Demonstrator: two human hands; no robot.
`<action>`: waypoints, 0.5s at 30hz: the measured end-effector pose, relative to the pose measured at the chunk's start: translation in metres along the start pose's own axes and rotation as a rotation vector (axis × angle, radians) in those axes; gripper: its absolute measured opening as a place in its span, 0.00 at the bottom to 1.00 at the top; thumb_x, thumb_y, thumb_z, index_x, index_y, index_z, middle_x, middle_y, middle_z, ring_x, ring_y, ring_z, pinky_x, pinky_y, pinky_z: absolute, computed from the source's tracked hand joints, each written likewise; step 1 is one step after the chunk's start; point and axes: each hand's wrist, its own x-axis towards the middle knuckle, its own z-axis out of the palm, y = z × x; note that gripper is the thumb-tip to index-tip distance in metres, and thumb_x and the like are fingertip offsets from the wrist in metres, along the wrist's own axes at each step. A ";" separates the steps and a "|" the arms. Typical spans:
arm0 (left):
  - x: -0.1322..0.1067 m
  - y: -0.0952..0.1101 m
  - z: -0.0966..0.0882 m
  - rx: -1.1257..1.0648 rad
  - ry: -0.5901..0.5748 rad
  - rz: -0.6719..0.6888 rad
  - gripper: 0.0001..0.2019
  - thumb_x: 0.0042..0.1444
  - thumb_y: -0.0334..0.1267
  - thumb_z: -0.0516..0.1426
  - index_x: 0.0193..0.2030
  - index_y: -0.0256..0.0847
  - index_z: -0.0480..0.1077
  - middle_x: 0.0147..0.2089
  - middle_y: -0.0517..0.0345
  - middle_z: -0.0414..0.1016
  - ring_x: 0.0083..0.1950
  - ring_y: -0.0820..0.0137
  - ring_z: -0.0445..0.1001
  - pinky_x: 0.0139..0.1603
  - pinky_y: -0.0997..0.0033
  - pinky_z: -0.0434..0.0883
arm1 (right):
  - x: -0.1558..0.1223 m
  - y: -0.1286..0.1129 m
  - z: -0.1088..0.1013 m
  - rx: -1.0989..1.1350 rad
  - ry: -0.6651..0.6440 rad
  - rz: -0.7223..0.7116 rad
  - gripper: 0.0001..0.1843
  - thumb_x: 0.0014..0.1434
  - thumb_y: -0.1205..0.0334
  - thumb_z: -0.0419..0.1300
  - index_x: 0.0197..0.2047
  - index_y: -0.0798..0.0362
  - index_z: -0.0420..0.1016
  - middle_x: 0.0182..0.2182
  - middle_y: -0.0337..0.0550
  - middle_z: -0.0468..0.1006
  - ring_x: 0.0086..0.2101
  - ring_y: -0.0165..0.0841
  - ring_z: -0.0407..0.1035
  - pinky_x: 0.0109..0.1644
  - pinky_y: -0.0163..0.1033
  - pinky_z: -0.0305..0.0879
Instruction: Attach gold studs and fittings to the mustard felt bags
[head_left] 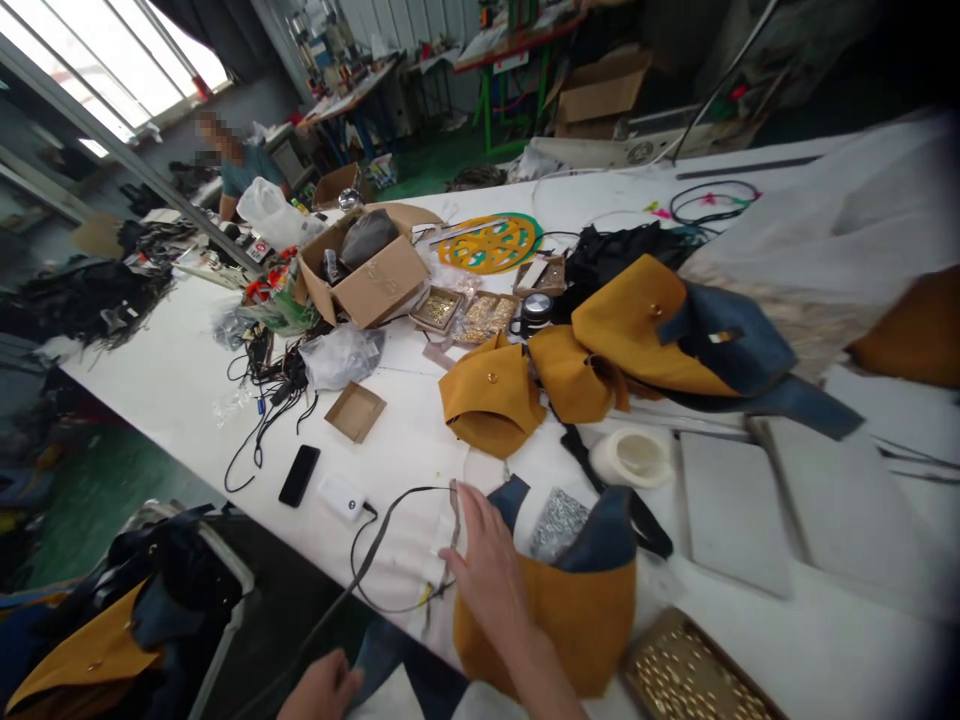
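My right hand (491,565) reaches over the mustard-yellow and blue bag piece (555,610), its thumb and fingers apart. A thin dark strap (382,530) runs across the table to its fingertips, beside a clear plastic strip; whether the fingers touch the strap I cannot tell. At the bottom edge, my left hand (326,688) has curled fingers, close to a dark blue piece (386,650) and white material. What it holds, if anything, is hidden. A bag of small silvery parts (559,522) lies just beyond the bag piece. Right of it stands a tray of gold-coloured studs (690,675).
Mustard bags (495,395) lie across the middle, near a white tape roll (634,458). A black phone (299,476), a white power bank (343,497) and a small cardboard tray (355,412) are on the left. Behind are a cardboard box (382,285) and a seated person (251,170).
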 end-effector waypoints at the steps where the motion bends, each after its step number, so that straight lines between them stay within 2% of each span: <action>1: 0.006 0.004 -0.012 -0.052 0.037 -0.004 0.26 0.64 0.65 0.72 0.40 0.41 0.78 0.38 0.55 0.81 0.43 0.57 0.83 0.49 0.53 0.83 | 0.026 -0.003 0.000 -0.080 -0.027 -0.002 0.55 0.66 0.67 0.70 0.90 0.47 0.52 0.85 0.53 0.60 0.77 0.53 0.62 0.80 0.58 0.65; 2: 0.012 0.011 -0.026 -0.119 0.067 -0.003 0.29 0.59 0.68 0.73 0.37 0.42 0.77 0.34 0.56 0.80 0.40 0.56 0.83 0.46 0.53 0.82 | 0.049 -0.004 0.001 -0.150 -0.104 0.006 0.57 0.63 0.67 0.74 0.89 0.50 0.55 0.84 0.55 0.63 0.76 0.54 0.63 0.79 0.57 0.65; 3: 0.016 0.020 -0.043 -0.200 0.088 0.003 0.31 0.54 0.70 0.75 0.37 0.42 0.77 0.34 0.54 0.81 0.39 0.53 0.83 0.43 0.54 0.81 | 0.068 -0.004 0.004 -0.200 -0.170 0.023 0.55 0.60 0.68 0.76 0.86 0.51 0.62 0.80 0.56 0.70 0.73 0.54 0.66 0.77 0.56 0.66; 4: 0.017 0.030 -0.061 -0.295 0.087 0.018 0.32 0.52 0.71 0.76 0.41 0.42 0.80 0.38 0.50 0.85 0.42 0.51 0.86 0.43 0.54 0.81 | 0.082 -0.002 0.007 -0.227 -0.223 0.042 0.49 0.58 0.68 0.78 0.80 0.53 0.71 0.74 0.57 0.77 0.70 0.54 0.69 0.74 0.54 0.68; 6: 0.011 0.053 -0.101 -0.498 0.046 0.068 0.35 0.58 0.69 0.73 0.57 0.41 0.82 0.58 0.41 0.89 0.57 0.47 0.88 0.51 0.54 0.84 | 0.097 0.002 0.017 -0.226 -0.276 0.062 0.26 0.63 0.66 0.76 0.64 0.54 0.86 0.61 0.57 0.86 0.64 0.53 0.74 0.69 0.51 0.70; 7: 0.003 0.065 -0.121 -0.588 0.015 0.099 0.36 0.63 0.69 0.70 0.63 0.40 0.81 0.68 0.38 0.85 0.66 0.46 0.86 0.58 0.53 0.85 | 0.099 0.002 0.022 -0.205 -0.279 0.059 0.15 0.67 0.65 0.73 0.56 0.54 0.89 0.55 0.56 0.88 0.61 0.51 0.76 0.66 0.49 0.70; 8: -0.005 0.076 -0.140 -0.666 -0.001 0.130 0.36 0.68 0.67 0.66 0.68 0.38 0.79 0.74 0.36 0.81 0.72 0.45 0.82 0.63 0.53 0.84 | 0.098 0.001 0.025 -0.181 -0.279 0.049 0.09 0.71 0.64 0.69 0.51 0.53 0.91 0.52 0.55 0.89 0.59 0.50 0.76 0.64 0.47 0.71; 11: -0.033 0.100 -0.182 -0.797 -0.009 0.236 0.35 0.76 0.60 0.61 0.76 0.32 0.73 0.81 0.34 0.73 0.82 0.45 0.73 0.68 0.53 0.83 | 0.082 -0.008 0.029 -0.094 -0.253 -0.018 0.16 0.79 0.64 0.59 0.48 0.50 0.91 0.50 0.51 0.89 0.59 0.45 0.76 0.64 0.44 0.69; 14: -0.046 0.114 -0.201 -0.882 0.032 0.281 0.42 0.76 0.58 0.59 0.86 0.32 0.60 0.82 0.34 0.72 0.86 0.45 0.67 0.73 0.51 0.81 | 0.059 -0.018 0.035 -0.018 -0.204 -0.091 0.18 0.78 0.69 0.57 0.50 0.48 0.90 0.51 0.47 0.88 0.58 0.41 0.77 0.66 0.43 0.67; 15: -0.045 0.118 -0.203 -0.973 0.101 0.236 0.46 0.73 0.60 0.59 0.88 0.33 0.57 0.79 0.33 0.76 0.85 0.44 0.68 0.74 0.47 0.80 | 0.053 -0.019 0.041 0.004 -0.183 -0.116 0.17 0.76 0.71 0.58 0.49 0.47 0.90 0.49 0.45 0.89 0.56 0.40 0.79 0.64 0.42 0.68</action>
